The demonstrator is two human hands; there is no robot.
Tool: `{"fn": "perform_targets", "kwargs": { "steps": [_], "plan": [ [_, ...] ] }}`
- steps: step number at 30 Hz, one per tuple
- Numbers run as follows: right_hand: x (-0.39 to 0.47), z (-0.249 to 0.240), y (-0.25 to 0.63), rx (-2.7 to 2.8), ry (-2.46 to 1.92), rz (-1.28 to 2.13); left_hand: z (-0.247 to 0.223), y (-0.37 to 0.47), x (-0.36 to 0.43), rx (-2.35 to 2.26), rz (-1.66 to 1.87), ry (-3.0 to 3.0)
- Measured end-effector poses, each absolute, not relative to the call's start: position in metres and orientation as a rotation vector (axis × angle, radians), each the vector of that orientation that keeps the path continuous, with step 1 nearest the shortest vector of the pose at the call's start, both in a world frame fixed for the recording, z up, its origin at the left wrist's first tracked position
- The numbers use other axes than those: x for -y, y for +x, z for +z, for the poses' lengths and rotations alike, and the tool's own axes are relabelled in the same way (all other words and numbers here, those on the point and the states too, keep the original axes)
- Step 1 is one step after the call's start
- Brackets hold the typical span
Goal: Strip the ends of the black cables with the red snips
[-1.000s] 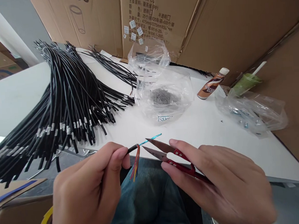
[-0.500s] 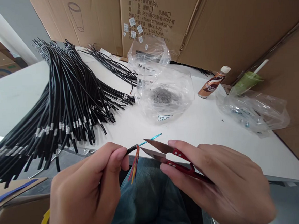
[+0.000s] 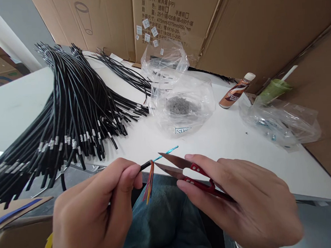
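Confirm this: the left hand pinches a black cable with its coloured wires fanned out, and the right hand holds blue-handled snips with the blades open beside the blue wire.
Not quite. The head view shows the snips have red handles, not blue. The rest stands.

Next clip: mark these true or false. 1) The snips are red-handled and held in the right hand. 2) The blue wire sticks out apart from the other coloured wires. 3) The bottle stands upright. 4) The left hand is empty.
1) True: right hand holds red snips.
2) True: the blue wire points toward the blades.
3) False: the bottle lies tilted on the table.
4) False: the left hand pinches a black cable.
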State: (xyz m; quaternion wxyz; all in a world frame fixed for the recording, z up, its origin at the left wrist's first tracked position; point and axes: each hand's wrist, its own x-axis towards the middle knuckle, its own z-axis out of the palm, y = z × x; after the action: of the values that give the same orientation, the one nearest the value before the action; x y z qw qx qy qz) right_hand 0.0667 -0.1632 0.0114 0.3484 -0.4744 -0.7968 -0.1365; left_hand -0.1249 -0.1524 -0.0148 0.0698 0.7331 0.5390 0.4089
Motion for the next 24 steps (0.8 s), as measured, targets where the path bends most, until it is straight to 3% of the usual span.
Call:
{"fn": "perform_targets", "kwargs": {
  "steps": [24],
  "plan": [
    [0.162,0.038,0.07,2.149,-1.227,-0.465,-0.025,-0.138,0.145,-1.383,1.314,2.69]
  ]
}}
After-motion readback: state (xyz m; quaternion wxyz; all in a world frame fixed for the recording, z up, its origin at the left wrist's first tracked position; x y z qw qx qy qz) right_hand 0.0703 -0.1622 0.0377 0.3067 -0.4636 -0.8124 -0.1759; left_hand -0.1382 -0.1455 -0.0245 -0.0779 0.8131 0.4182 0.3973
